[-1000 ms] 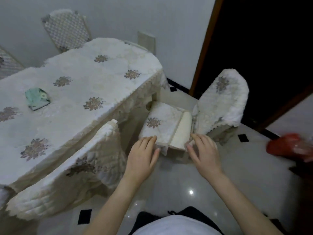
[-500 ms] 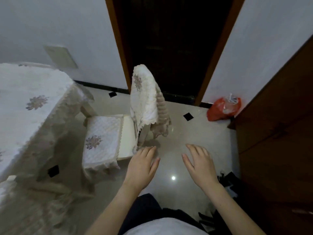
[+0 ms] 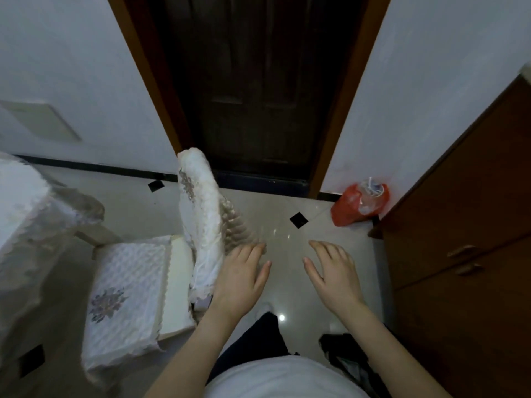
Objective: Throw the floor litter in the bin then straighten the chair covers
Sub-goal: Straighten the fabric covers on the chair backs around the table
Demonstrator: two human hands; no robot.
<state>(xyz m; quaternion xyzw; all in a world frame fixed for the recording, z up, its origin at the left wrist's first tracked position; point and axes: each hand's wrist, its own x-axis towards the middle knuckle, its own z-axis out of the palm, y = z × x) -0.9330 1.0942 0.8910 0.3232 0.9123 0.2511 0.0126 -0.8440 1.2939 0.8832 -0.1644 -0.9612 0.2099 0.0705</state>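
One chair (image 3: 178, 282) stands on the floor (image 3: 287, 248), just beside the worktop (image 3: 23, 202), which has a white cloth on it. The chair wears two covers. The seat cover (image 3: 129, 294) lies flat with one flower on it, and it leaves a bare strip of seat next to the chair's back. The back cover (image 3: 201, 225) hangs over the upright back, with a frilly edge on the far side. Two bare hands reach out over the floor. The left hand (image 3: 241, 280) is right next to the back cover, with its fingers (image 3: 253, 254) straight and close together, holding nothing. I cannot tell if they touch the frilly edge. The right hand (image 3: 333, 274) is apart from the chair, with its fingers spread wide, and it holds nothing too. One red bag (image 3: 359, 208) sits on the floor against the wall, between the dark door (image 3: 258, 96) and the brown cupboard (image 3: 474, 211). The cupboard has two handles (image 3: 462, 251). Three black squares (image 3: 298, 220) show in the floor.
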